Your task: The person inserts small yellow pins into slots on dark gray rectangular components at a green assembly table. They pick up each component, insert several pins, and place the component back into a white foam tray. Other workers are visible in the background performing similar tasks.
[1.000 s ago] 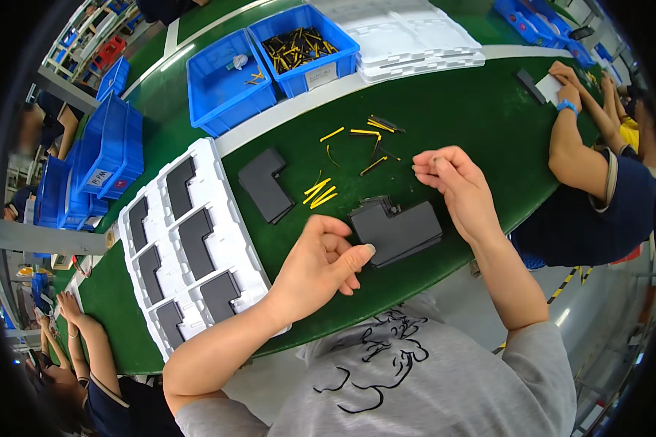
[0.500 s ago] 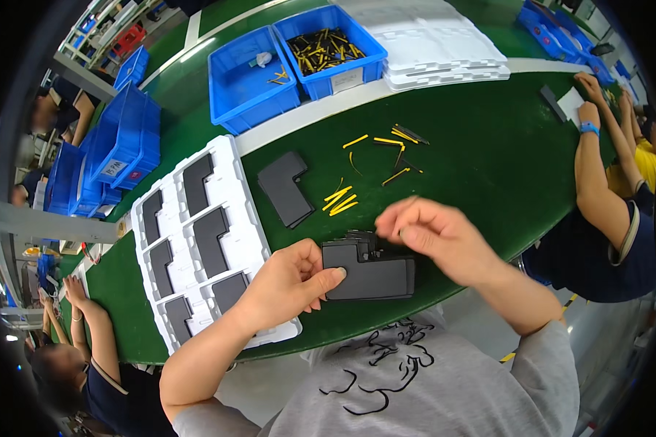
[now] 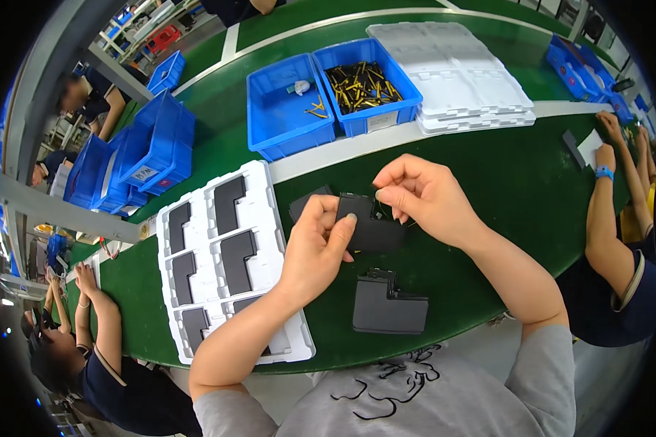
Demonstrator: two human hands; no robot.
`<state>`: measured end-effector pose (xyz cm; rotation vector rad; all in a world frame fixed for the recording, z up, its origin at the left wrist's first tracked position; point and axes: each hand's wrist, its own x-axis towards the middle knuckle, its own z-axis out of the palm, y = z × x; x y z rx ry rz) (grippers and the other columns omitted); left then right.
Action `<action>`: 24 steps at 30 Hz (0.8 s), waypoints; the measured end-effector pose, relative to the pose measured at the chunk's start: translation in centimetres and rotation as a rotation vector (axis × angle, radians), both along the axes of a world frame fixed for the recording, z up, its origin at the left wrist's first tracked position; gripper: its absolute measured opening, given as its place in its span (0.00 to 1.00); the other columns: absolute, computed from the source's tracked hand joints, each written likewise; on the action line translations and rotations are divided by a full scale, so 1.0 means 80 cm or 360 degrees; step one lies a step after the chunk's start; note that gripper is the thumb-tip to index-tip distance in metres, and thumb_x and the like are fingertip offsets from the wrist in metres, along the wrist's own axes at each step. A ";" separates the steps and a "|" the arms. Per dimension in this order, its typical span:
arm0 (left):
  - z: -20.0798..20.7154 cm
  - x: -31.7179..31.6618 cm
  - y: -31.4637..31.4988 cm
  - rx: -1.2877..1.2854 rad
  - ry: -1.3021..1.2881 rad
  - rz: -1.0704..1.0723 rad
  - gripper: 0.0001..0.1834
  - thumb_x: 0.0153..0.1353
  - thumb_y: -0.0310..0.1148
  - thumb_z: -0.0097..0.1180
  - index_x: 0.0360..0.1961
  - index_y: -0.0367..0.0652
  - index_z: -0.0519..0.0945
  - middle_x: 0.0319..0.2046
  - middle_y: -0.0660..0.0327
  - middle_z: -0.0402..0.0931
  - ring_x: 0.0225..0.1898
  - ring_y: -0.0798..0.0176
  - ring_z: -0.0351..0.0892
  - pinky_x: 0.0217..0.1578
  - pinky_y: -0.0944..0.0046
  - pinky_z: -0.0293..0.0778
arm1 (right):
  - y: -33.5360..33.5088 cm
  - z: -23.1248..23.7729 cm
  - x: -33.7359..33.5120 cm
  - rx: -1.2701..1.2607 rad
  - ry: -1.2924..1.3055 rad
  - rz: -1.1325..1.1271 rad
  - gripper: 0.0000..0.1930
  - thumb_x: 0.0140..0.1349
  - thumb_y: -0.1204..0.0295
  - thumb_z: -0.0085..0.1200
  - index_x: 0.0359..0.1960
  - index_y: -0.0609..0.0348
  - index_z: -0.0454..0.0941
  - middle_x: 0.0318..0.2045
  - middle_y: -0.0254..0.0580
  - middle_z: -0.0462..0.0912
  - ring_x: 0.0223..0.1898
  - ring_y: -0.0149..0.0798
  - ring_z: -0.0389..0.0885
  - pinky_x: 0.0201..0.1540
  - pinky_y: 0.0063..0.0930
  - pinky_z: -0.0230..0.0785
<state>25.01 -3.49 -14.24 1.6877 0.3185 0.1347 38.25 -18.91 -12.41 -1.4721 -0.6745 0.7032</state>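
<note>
My left hand (image 3: 321, 244) grips a flat black L-shaped piece (image 3: 379, 234) by its left side, thumb on top, raised above the green table. At the notch of that piece, my right hand (image 3: 428, 200) has thumb and forefinger pinched together; whatever is between them is too small to make out. Below, near the table's front edge, lies a small stack of similar black pieces (image 3: 390, 309). Another black piece or stack (image 3: 304, 202) shows partly behind my left hand. Loose yellow and black strips on the table are mostly hidden by my hands.
On the left lies a white tray (image 3: 202, 226) with black pieces in its pockets. Beyond are a blue bin (image 3: 277, 142) holding a few strips, a blue bin (image 3: 414, 102) full of strips, and stacked white trays (image 3: 459, 73). People work on both sides.
My left hand has lifted one black piece off the stack and carried it forward; the stack stays near the edge. My right hand has come to the piece's notch. The view has shifted.
</note>
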 end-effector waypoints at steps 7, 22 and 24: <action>-0.010 -0.001 -0.014 0.0236 -0.0046 -0.0056 0.09 0.68 0.28 0.49 0.44 0.36 0.67 0.28 0.56 0.81 0.23 0.68 0.73 0.25 0.68 0.68 | 0.000 -0.018 -0.013 0.0068 -0.0242 -0.0046 0.03 0.59 0.79 0.58 0.34 0.65 0.80 0.31 0.34 0.74 0.28 0.24 0.73 0.31 0.18 0.67; -0.018 -0.004 -0.013 0.0290 -0.0133 -0.0065 0.08 0.68 0.26 0.48 0.46 0.37 0.68 0.35 0.63 0.78 0.32 0.78 0.72 0.30 0.75 0.69 | 0.000 -0.016 -0.016 -0.0071 -0.0290 -0.0068 0.04 0.59 0.76 0.59 0.33 0.64 0.80 0.29 0.32 0.75 0.27 0.23 0.73 0.29 0.18 0.66; -0.026 -0.008 -0.012 0.0627 -0.0352 0.0027 0.13 0.64 0.25 0.53 0.48 0.38 0.69 0.33 0.58 0.77 0.31 0.68 0.76 0.32 0.66 0.73 | 0.007 -0.007 -0.021 -0.0150 -0.0165 0.0012 0.05 0.60 0.74 0.57 0.33 0.64 0.79 0.27 0.32 0.75 0.24 0.23 0.73 0.26 0.17 0.66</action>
